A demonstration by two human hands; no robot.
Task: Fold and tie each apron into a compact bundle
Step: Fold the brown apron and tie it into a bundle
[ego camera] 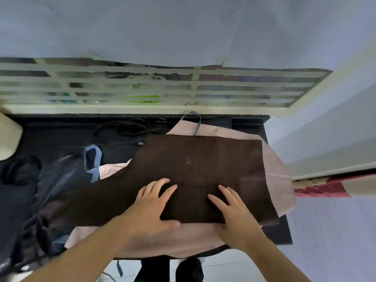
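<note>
A dark brown apron lies folded flat on top of a pale pink apron with blue-grey straps, both spread over a black table. My left hand presses flat on the brown apron near its front edge, fingers spread and straight. My right hand lies flat beside it, fingers spread on the same cloth, thumb at the front edge. Neither hand grips the fabric.
A heap of dark aprons and a blue strap loop sit at the table's left. Black cords lie at the back. A barred window frame runs behind the table. A white wall corner stands right.
</note>
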